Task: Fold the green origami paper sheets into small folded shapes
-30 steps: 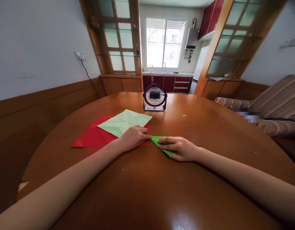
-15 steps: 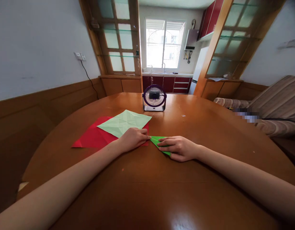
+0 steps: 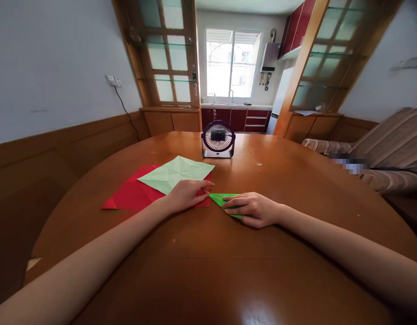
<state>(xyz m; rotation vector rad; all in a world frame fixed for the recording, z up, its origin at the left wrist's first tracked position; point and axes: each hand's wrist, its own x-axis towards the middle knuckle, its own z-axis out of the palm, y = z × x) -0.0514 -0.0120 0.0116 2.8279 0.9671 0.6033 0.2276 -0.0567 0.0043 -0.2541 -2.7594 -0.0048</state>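
A folded piece of bright green paper (image 3: 217,198) with a pointed left end lies flat on the table. My right hand (image 3: 254,210) rests over its right part, fingers spread and pressing it down, so that side is hidden. Beside the pointed tip is my left hand (image 3: 188,195), its thumb and forefinger apart; whether the thumb touches the tip I cannot tell. Under and behind my left hand lies a creased pale green sheet (image 3: 178,171), on top of a larger red sheet (image 3: 127,192).
A small purple fan (image 3: 218,137) stands at the far side of the round-edged wooden table (image 3: 208,280). Small white scraps (image 3: 259,164) lie right of it. A striped sofa (image 3: 391,144) is at the right, past the table edge.
My left thumb and forefinger have parted and moved slightly off the green paper's tip, which now shows. My right hand stays on the paper.
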